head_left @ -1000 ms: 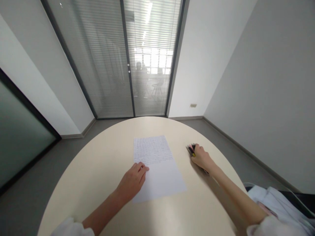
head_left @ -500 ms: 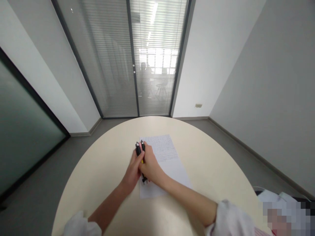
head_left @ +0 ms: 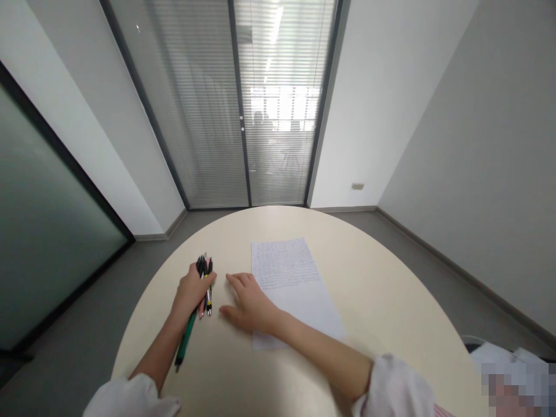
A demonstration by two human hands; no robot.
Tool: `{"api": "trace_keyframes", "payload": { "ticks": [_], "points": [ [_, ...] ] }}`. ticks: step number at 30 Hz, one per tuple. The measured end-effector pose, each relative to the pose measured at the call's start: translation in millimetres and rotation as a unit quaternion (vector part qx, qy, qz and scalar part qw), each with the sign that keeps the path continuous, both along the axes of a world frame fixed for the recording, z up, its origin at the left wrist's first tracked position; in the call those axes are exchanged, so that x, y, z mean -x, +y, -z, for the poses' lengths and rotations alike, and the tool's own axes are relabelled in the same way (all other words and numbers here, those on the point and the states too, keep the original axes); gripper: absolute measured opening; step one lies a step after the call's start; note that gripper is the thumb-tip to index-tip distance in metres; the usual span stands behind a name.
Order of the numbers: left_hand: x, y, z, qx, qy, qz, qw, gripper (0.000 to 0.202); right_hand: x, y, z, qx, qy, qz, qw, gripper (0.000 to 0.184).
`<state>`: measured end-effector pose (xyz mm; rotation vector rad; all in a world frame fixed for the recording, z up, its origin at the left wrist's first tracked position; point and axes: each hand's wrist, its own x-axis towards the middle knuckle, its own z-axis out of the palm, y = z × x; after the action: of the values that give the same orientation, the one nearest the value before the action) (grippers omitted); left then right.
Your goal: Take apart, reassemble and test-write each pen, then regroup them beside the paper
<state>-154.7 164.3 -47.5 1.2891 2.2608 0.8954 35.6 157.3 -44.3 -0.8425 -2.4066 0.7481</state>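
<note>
Bright, even indoor light. Hottest area is blown-out glare behind the slatted blinds [head_left: 282, 104], with a ceiling-light streak reflected above it. Only a faint soft shadow under the right hand [head_left: 249, 304] on the pale round table [head_left: 369, 289]. Strong wide-angle bend, walls lean toward the edges. Pixelated patch bottom right [head_left: 516, 391]. Pens [head_left: 205, 284] slightly soft.

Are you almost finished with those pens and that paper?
Partway, it seems. Done: the top of the paper is covered in handwriting. In hand: the left hand grips a bunch of pens. Still left: the paper's lower part is blank, and the right hand rests beside it, holding nothing.
</note>
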Motion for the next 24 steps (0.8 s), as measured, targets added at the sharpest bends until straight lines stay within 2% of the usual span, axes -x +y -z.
{"api": "trace_keyframes", "payload": {
  "ticks": [2, 4, 6, 8, 13, 18, 22, 24],
  "points": [
    [1, 0, 3.7, 0.017, 0.05, -0.014, 0.999, 0.045, -3, -16, 0.5, -0.071, 0.0, -0.032, 0.997, 0.041],
    [-2, 0, 5.7, 0.023, 0.091, -0.017, 0.995, 0.046, -3, -32, 0.9, -0.174, -0.027, -0.103, 0.979, 0.022],
    [-5, 1, 6.6, 0.024, 0.123, -0.009, 0.992, 0.047, 3, -44, 4.1, -0.262, -0.051, -0.178, 0.947, 0.024],
    [-6, 4, 8.1, 0.019, 0.145, 0.009, 0.989, 0.048, 13, -50, 10.9, -0.305, -0.056, -0.21, 0.927, 0.024],
    [-2, 10, 20.3, -0.016, 0.2, 0.057, 0.978, 0.058, 34, -47, 29.5, -0.319, -0.059, -0.198, 0.925, 0.022],
    [9, 8, 36.0, -0.008, 0.203, 0.045, 0.978, 0.078, 41, -41, 29.1, -0.318, -0.077, -0.192, 0.925, 0.016],
    [25, 8, 39.9, 0.008, 0.183, 0.019, 0.983, 0.075, 42, -43, 25.2, -0.315, -0.081, -0.195, 0.925, 0.018],
    [33, 9, 37.6, 0.005, 0.173, 0.033, 0.984, 0.068, 41, -43, 24.7, -0.311, -0.08, -0.192, 0.927, 0.016]
  ]
}}
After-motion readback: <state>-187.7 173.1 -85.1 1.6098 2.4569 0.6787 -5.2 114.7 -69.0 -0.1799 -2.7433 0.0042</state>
